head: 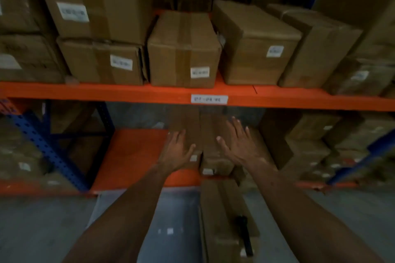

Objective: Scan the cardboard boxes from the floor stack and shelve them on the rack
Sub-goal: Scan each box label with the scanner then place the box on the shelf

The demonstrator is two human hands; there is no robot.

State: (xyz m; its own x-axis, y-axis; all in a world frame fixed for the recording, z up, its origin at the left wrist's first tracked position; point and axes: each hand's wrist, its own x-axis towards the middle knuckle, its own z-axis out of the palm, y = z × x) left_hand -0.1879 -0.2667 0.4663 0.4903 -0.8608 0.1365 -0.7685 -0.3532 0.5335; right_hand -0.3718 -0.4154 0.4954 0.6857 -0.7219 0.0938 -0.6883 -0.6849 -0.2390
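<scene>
We hold the left hand (pixel 178 151) and right hand (pixel 236 142) flat, fingers spread, over the top of a taped brown box (pixel 201 134); contact is unclear. The box sits at the front edge of the lower orange shelf (pixel 132 156).

Brown taped cardboard box (pixel 188 132) flat on the rack's (pixel 132 153) lower orange shelf, label outward.

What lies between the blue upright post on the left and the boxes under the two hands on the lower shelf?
In the head view, a bare stretch of orange shelf deck separates the blue upright post from the boxes under the hands.
</scene>
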